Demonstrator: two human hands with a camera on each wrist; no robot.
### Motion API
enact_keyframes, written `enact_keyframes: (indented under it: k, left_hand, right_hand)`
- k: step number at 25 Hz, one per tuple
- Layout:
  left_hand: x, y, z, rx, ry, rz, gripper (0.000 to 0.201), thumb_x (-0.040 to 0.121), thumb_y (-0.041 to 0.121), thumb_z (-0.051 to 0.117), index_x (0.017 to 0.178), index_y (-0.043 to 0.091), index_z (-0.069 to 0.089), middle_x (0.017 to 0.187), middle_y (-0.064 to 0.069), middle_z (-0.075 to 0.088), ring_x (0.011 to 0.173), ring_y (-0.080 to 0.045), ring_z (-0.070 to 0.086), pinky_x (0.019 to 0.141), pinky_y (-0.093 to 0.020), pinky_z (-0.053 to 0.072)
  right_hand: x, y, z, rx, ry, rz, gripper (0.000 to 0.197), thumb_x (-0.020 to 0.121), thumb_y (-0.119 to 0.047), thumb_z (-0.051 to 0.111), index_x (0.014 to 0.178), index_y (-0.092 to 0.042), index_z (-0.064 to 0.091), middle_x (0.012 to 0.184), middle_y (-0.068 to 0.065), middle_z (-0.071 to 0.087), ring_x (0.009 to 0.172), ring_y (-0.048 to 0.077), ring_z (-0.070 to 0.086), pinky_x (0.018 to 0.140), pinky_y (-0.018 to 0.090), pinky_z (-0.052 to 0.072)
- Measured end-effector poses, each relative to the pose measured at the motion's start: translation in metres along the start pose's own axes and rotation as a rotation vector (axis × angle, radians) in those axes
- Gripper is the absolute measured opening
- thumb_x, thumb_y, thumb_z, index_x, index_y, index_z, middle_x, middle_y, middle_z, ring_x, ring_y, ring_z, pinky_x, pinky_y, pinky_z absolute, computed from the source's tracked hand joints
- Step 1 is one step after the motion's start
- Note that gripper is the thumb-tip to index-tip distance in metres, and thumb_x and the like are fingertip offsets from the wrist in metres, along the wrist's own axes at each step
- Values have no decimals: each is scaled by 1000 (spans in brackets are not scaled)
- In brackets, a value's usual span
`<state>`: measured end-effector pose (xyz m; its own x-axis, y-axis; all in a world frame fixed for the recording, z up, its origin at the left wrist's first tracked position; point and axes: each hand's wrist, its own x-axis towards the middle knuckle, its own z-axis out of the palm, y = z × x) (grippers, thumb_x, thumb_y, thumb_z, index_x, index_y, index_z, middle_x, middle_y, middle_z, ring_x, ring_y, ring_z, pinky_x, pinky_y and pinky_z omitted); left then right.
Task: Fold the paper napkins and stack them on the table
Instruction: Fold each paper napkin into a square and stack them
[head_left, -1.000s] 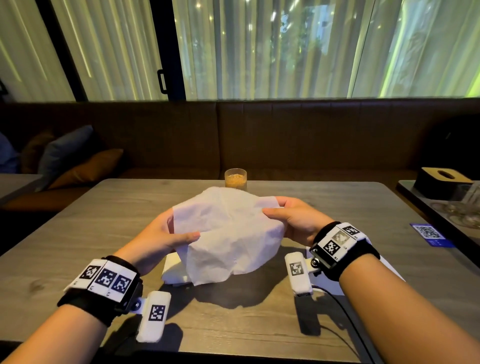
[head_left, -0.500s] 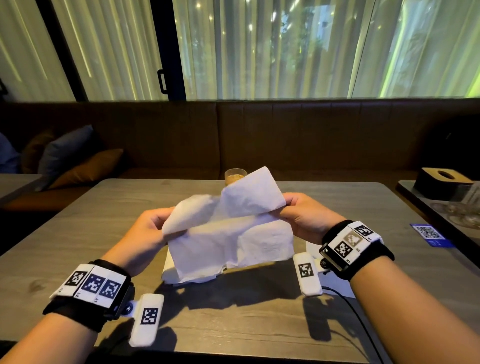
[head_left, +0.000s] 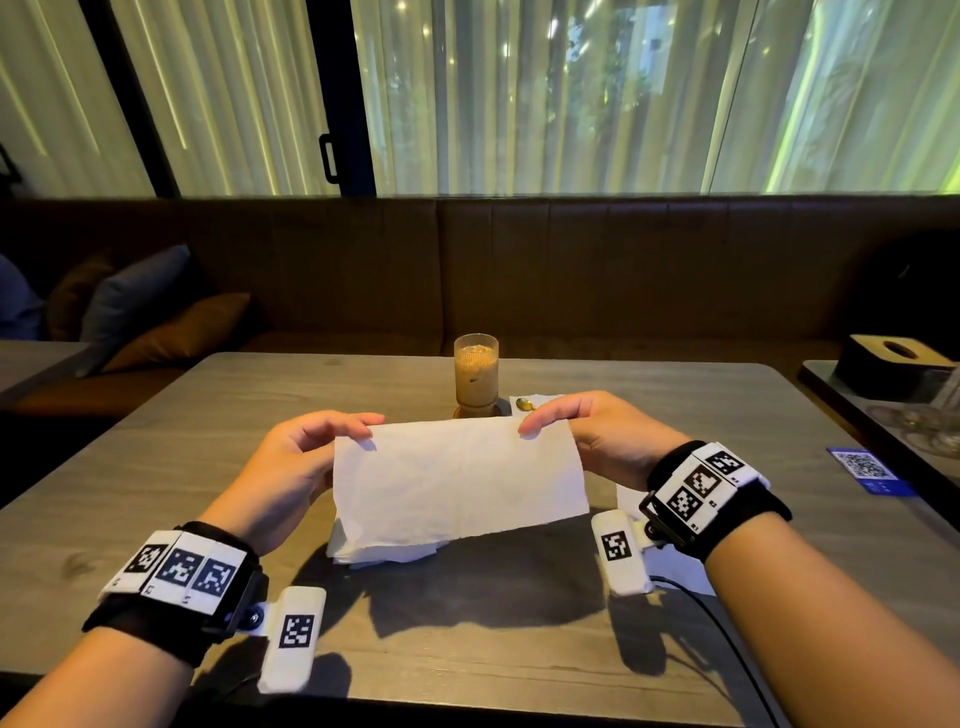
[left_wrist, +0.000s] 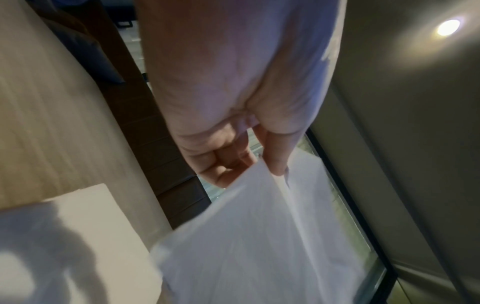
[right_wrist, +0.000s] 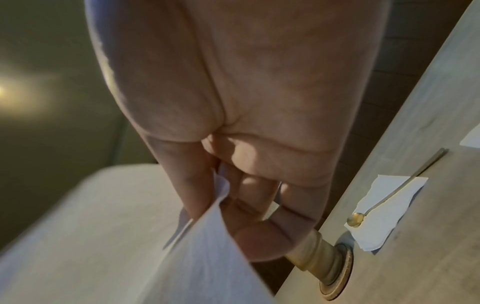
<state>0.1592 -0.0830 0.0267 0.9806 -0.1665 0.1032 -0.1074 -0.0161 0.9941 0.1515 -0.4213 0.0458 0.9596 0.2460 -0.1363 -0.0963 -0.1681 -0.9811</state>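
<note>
Hanging doubled, the white napkin (head_left: 460, 475) shows faint creases, edges aligned.

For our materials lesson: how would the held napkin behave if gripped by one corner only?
Likely floppy: the napkin hangs limp below both hands' pinches. Probably very light, since fingertips alone carry it. Its creases suggest it crumples easily.

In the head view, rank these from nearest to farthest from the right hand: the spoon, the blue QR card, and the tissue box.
From the right hand:
1. Spoon, just beyond its fingertips, beside the glass.
2. Blue QR card, off to the right on the neighbouring table's near edge.
3. Tissue box, far right, farther back on that table.
</note>
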Motion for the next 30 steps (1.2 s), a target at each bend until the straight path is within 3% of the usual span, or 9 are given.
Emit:
enact_keyframes:
  k: [3,7,9,12,15,19,22,27,30]
  left_hand:
    - [0,-2,0,-32,53,-24,14,96,-3,58,90,5,68,110,-1,79,96,-22,69,68,-30,52]
    - [-1,-1,-1,-31,46,-39,17,98,1,57,89,13,66,91,-3,74,82,-21,63,52,-21,46]
    - [-1,3,-2,-27,21,-29,15,97,2,59,90,13,66,89,-4,71,82,-23,63,56,-27,46]
    - [-3,13,-2,-3,-51,0,6,92,5,69,91,10,67,89,-8,71,80,-25,66,56,-27,53]
    - [-7,25,3,50,-188,34,13,81,13,78,89,10,68,94,-15,73,78,-24,69,61,-26,57]
    - [-6,45,12,210,-325,99,7,89,4,74,94,7,69,101,-23,74,87,-27,71,72,-31,58]
    - [-4,59,14,279,-365,126,11,91,1,68,102,1,67,105,-23,74,93,-28,73,77,-34,59]
    - [6,69,6,275,-301,36,37,87,3,73,122,12,67,111,-12,77,101,-27,75,78,-35,61]
    - [16,57,3,354,-70,82,47,88,5,75,128,27,64,120,-3,71,108,-26,71,85,-37,59]
  right_hand:
    - [0,-1,3,25,15,1,37,100,4,49,95,-9,84,122,17,72,110,34,70,100,46,57]
    - [-1,0,1,132,8,8,51,91,6,33,95,-5,82,116,18,72,102,30,67,88,40,57]
    - [-2,-1,0,158,-26,14,39,95,-3,39,100,-8,77,107,17,75,97,29,68,84,38,54]
    - [0,-3,1,61,-87,12,19,102,-25,57,115,-15,65,114,20,76,103,32,70,91,44,47]
    - [7,-2,17,-151,-153,8,43,93,-42,70,132,-26,63,122,6,75,119,24,68,102,45,48]
    - [23,6,59,-354,-313,-23,64,84,-46,80,142,-30,59,140,-6,65,133,16,58,116,48,44]
    - [27,8,79,-409,-374,-63,48,87,-39,78,129,-18,70,128,2,73,122,24,66,111,50,50]
    - [22,3,81,-322,-369,-55,34,93,-25,74,122,-6,75,123,11,76,118,29,69,108,46,53]
    - [17,0,80,-250,-329,-66,30,93,-19,74,118,-1,76,120,14,76,109,25,73,104,45,54]
